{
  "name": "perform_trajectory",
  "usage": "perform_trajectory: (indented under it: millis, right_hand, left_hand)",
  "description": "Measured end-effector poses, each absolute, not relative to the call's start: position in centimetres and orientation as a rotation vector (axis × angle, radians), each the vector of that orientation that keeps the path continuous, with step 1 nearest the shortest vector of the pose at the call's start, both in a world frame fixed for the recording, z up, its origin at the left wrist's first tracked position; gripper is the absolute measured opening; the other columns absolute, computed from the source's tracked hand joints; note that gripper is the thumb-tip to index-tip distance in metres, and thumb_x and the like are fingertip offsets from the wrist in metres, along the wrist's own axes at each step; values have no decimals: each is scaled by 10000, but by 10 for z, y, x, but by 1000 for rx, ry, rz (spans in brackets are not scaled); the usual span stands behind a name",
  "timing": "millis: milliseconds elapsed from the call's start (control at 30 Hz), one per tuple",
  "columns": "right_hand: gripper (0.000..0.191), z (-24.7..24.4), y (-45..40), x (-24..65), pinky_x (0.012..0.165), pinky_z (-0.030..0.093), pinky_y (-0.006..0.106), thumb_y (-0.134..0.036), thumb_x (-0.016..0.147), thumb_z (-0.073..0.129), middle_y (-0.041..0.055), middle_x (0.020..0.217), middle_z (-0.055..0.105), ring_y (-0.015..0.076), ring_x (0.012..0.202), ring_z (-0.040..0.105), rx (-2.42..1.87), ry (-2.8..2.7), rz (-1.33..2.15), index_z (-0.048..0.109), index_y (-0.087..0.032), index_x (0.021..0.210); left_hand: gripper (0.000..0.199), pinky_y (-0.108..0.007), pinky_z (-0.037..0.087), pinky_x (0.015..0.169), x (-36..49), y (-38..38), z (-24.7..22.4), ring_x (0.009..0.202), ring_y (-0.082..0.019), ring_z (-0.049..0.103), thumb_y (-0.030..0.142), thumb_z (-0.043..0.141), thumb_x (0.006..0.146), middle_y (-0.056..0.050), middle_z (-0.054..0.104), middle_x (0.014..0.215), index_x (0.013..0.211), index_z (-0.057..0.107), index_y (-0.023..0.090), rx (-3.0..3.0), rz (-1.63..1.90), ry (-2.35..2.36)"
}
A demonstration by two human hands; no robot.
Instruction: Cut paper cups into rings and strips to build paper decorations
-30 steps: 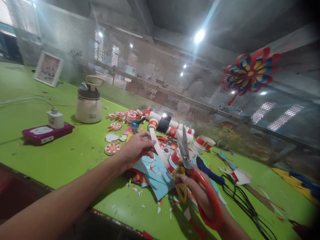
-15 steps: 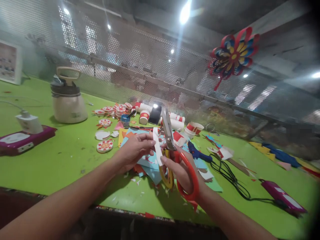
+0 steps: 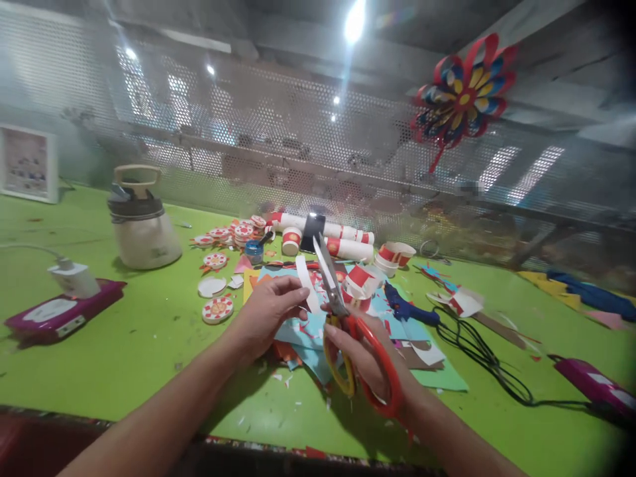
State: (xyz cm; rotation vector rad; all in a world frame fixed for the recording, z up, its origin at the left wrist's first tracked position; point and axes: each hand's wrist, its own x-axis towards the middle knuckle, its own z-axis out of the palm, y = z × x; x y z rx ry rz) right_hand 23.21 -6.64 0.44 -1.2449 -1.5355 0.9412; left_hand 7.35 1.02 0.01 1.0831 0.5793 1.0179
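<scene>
My left hand (image 3: 273, 310) pinches a narrow white paper strip (image 3: 304, 275) between thumb and fingers, its upper end standing free. In my right hand (image 3: 365, 354) is a pair of scissors (image 3: 338, 301) with one red and one yellow handle; the blades point up and away, slightly apart at the tips. The strip is just left of the blades. Below and behind both hands lie light blue paper sheets (image 3: 305, 328) strewn with small cuttings. A cut red and white paper cup (image 3: 360, 285) rests on them, partly behind the scissors.
A blue glue gun (image 3: 410, 308) with a black cord lies to the right. Stacked paper cups (image 3: 348, 248), a phone (image 3: 313, 232) and a blue jar (image 3: 254, 251) stand behind. Decorated discs (image 3: 217, 309), a large flask (image 3: 144, 232) and a purple power strip (image 3: 64, 311) are leftward.
The right thumb has come off the strip's lower end, and the scissors have shifted slightly right and down. The left hand still pinches the strip. My view has tilted a little.
</scene>
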Motion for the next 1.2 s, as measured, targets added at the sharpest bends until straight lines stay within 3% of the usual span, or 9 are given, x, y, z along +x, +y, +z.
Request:
perform_trajectory:
  millis: [167,267,433,533,700,900,1000,1200]
  right_hand:
    - [230,-2,-68,237,622,454,265,-398,921,469,7,715,589,143,641,559,-1295,-1701,888,547,-183,895]
    - [303,-4,-68,239,604,434,264,-450,934,406,17,729,576,154,658,554,-1275,-1763,876,540,-191,851]
    - [461,0,-75,237,554,367,274,-567,916,323,10,680,554,156,595,523,-1368,-1823,788,531,-176,1046]
    - [500,2,-79,234,557,364,273,-605,904,307,14,695,549,152,602,523,-1409,-1811,778,527,-178,1043]
    - [481,1,-82,230,510,367,256,-632,881,333,4,664,528,145,570,487,-1399,-1727,807,544,-204,941]
    - [530,-2,-81,230,535,396,272,-642,874,332,9,661,524,154,574,484,-1373,-1690,867,552,-192,1047]
    - [579,-4,-79,232,527,392,277,-677,863,284,19,681,533,161,583,484,-1339,-1779,848,534,-190,1054]
    - [506,-7,-81,232,520,391,253,-646,875,322,15,731,512,152,605,463,-1360,-1768,813,528,-212,1036]
  left_hand:
    - [212,-206,477,560,65,20,6,605,-89,544,163,739,659,4,597,697,844,646,121,1036,1174,593]
    - [318,-193,470,546,62,23,8,572,-77,531,131,743,652,17,589,666,952,637,120,997,1222,582]
    - [453,-171,453,538,59,18,13,538,-62,535,102,710,694,26,588,668,1123,567,117,944,1256,558]
    - [456,-166,447,537,59,14,15,532,-64,544,98,695,709,24,592,661,1139,543,111,946,1267,544]
    - [384,-180,461,549,61,12,13,543,-76,574,108,692,718,8,624,702,1073,547,126,937,1291,541]
    - [162,-196,489,569,63,14,9,560,-81,589,139,719,698,14,608,671,774,576,131,886,1300,580]
    - [156,-208,508,608,64,14,9,589,-78,579,147,724,694,17,592,677,703,570,126,858,1317,591]
    - [175,-204,497,595,68,11,8,617,-88,574,160,718,700,12,608,668,665,550,132,861,1351,622]
